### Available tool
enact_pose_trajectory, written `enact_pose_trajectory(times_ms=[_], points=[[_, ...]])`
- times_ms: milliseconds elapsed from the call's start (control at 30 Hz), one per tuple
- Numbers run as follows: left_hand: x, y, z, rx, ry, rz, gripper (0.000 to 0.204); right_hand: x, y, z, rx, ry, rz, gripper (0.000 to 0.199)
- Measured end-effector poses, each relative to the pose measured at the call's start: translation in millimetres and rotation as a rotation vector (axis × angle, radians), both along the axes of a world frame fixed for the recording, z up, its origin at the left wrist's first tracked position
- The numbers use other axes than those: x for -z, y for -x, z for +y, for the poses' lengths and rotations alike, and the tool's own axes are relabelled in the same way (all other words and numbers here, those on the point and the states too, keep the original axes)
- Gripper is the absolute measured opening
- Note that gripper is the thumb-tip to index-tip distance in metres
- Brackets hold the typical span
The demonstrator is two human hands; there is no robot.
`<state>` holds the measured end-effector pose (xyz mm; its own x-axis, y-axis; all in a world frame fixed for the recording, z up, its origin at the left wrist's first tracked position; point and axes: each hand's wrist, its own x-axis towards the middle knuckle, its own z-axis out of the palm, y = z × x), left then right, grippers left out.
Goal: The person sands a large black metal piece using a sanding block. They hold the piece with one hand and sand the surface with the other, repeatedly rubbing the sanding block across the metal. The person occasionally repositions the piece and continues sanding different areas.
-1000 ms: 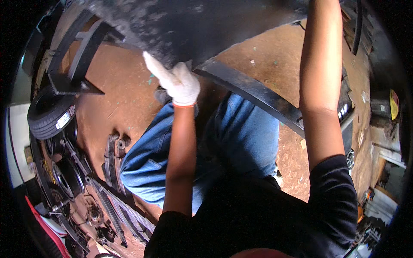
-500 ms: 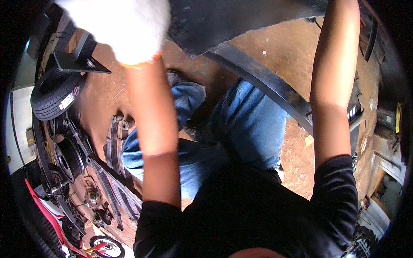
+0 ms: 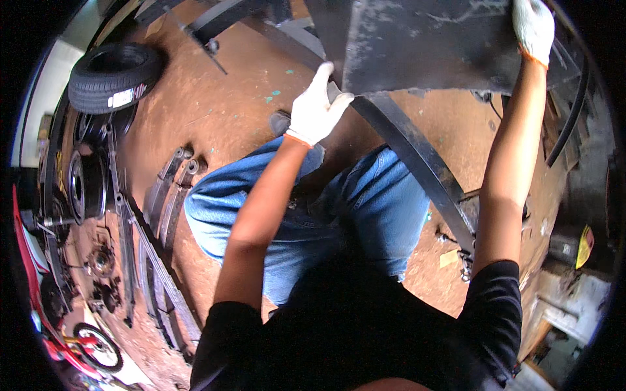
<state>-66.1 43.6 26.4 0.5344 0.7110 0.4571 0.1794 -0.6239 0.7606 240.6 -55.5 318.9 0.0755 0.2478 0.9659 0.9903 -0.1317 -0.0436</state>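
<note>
While both white-gloved hands grip it, left hand [image 3: 315, 107] at the lower edge, right hand [image 3: 533, 27] higher, the dark scuffed metal panel [image 3: 424, 45] stays raised.

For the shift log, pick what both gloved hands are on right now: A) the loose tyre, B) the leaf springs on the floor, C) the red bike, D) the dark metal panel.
D: the left hand grips the lower corner of the dark metal panel and the right hand holds its far edge; the tyre lies apart on the floor.

A dark, scuffed metal sheet [image 3: 424, 45] fills the upper middle of the frame, tilted with its lower edge toward the viewer. Its surface is grey-black with pale scratches, and it hangs raised above the brown floor [image 3: 228, 111].
</note>
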Motion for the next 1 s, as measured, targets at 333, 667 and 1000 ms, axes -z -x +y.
enact_pose_trajectory(times_ms=[333,667,1000], points=[[-1.9,94.9,33.7,0.142,1.252,-0.736,0.03,4.9,-45.5,-9.4,0.026,0.062,0.294,0.055],[-19.9,109.9,37.7,0.076,1.379,-0.962,0.048,-0.2,-42.6,-12.1,0.068,-0.018,0.324,0.057],[-26.6,108.7,29.5,0.346,1.219,-1.01,0.03,-1.1,-50.6,-29.1,0.183,0.154,0.312,0.052]])
